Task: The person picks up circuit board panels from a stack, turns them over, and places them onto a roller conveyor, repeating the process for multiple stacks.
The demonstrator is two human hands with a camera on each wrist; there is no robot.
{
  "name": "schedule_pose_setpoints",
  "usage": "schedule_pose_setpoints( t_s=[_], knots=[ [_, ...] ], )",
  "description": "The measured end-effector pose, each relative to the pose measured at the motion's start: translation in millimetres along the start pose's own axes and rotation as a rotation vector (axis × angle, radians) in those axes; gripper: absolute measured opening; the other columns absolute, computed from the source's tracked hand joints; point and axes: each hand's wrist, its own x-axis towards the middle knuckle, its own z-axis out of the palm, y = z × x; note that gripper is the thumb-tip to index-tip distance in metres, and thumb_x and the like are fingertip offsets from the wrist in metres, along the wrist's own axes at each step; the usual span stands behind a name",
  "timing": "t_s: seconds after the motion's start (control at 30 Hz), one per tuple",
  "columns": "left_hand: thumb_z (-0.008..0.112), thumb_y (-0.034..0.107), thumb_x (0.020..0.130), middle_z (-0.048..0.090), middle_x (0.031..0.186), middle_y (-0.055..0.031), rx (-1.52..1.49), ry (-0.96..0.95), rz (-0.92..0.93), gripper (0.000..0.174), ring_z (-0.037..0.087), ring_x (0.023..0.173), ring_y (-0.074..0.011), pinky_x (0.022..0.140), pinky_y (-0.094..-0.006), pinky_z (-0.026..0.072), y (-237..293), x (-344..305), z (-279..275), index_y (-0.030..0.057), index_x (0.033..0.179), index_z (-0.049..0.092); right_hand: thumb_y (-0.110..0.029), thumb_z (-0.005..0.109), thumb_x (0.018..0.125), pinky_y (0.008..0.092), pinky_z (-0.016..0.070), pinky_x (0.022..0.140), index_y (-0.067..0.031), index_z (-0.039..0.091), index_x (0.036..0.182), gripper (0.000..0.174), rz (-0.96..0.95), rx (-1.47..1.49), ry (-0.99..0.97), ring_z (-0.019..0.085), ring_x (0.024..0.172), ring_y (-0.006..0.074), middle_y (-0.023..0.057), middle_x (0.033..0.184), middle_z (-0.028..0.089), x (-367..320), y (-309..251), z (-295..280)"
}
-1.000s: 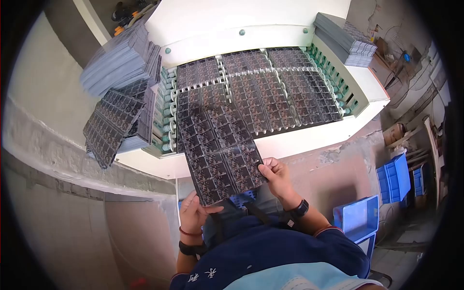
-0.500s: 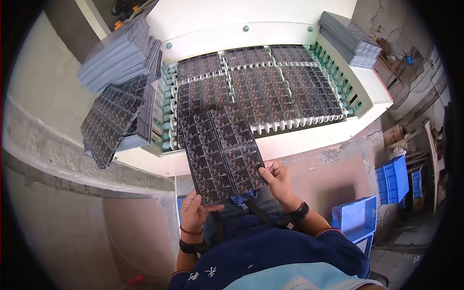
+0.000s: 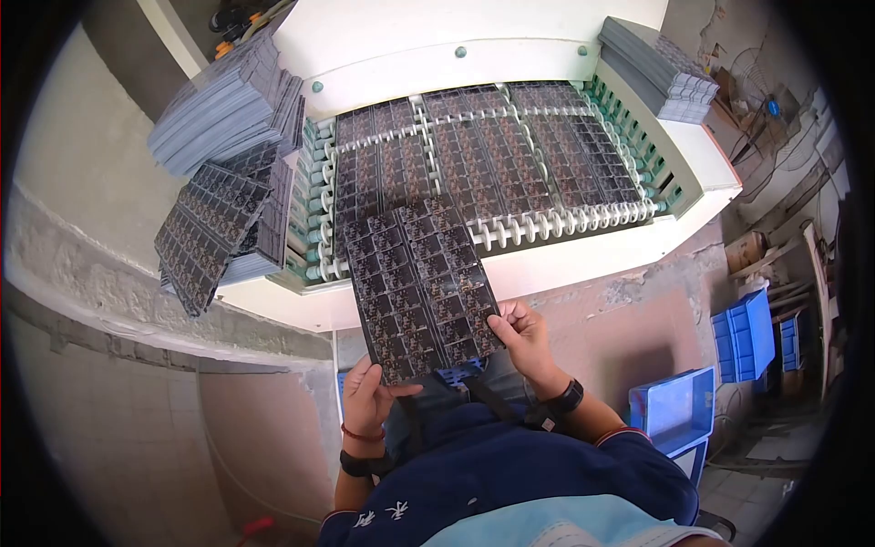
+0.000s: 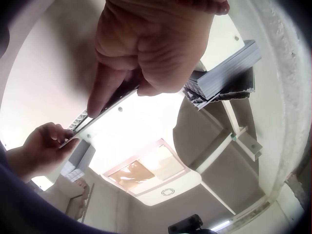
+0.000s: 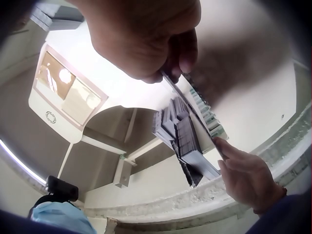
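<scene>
A dark circuit board panel (image 3: 421,292), marked with a grid of small repeated units, is held tilted between both hands in the head view. My left hand (image 3: 366,401) pinches its near left corner, thumb on the edge and one finger stretched out beneath. With thumb and fingers, my right hand (image 3: 521,339) grips the near right edge. The far end of the panel overlaps the front of a roller conveyor (image 3: 565,221). Both wrist views show the panel almost edge-on, with the left hand (image 4: 146,48) and right hand (image 5: 146,39) close to the cameras.
Similar panels (image 3: 488,169) lie in rows on the conveyor, set in a white machine (image 3: 456,27). Stacked boards stand at left (image 3: 219,109) and right (image 3: 652,68), with loose panels (image 3: 211,223) leaning at the left. Blue bins (image 3: 673,410) sit at lower right.
The panels on the conveyor have moved away from me toward the machine, baring more white rollers at the front. Both hands keep their hold on the panel, almost still.
</scene>
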Motion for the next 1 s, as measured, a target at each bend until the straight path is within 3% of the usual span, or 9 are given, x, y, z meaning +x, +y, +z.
schedule_pose_setpoints(
  t_s=[0.6, 0.83, 0.9, 1.0],
  knots=[
    [0.034, 0.009, 0.090, 0.052, 0.111, -0.0200, -0.008, 0.008, -0.004, 0.035, 0.057, 0.095, -0.0301, 0.072, -0.0433, 0.0536, -1.0, 1.7, -0.7, -0.0091, 0.120, 0.035, -0.005, 0.054, 0.084, 0.0149, 0.0376, 0.056, -0.0011, 0.052, 0.086, 0.005, 0.006, 0.028, -0.002, 0.046, 0.061, 0.0008, -0.0015, 0.072, 0.055, 1.1, -0.3, 2.2],
    [0.036, 0.009, 0.089, 0.053, 0.107, -0.0214, 0.013, 0.080, 0.001, 0.034, 0.059, 0.089, -0.0303, 0.066, -0.0407, 0.0560, -0.7, 2.8, 4.7, -0.0112, 0.116, 0.037, -0.005, 0.054, 0.084, 0.0150, 0.0373, 0.056, -0.0013, 0.052, 0.086, 0.004, -0.009, 0.032, -0.005, 0.046, 0.061, 0.0007, -0.0012, 0.072, 0.056, 1.8, 1.1, 1.7],
    [0.036, 0.009, 0.089, 0.053, 0.107, -0.0215, 0.016, 0.084, 0.000, 0.034, 0.059, 0.089, -0.0303, 0.066, -0.0408, 0.0560, -1.3, 2.8, 3.3, -0.0113, 0.116, 0.036, -0.004, 0.055, 0.083, 0.0160, 0.0415, 0.059, 0.0001, 0.050, 0.087, 0.007, -0.016, 0.039, -0.034, 0.050, 0.064, 0.0023, 0.0017, 0.076, 0.058, 1.8, 2.4, -1.4],
    [0.036, 0.009, 0.089, 0.053, 0.107, -0.0219, -0.002, 0.072, 0.009, 0.034, 0.059, 0.089, -0.0307, 0.066, -0.0415, 0.0558, -3.1, 2.9, -0.7, -0.0114, 0.116, 0.036, -0.005, 0.053, 0.084, 0.0148, 0.0369, 0.056, -0.0016, 0.052, 0.086, 0.004, -0.001, 0.022, -0.008, 0.046, 0.061, 0.0006, -0.0014, 0.072, 0.056, 1.0, -1.4, 2.5]
  ],
)
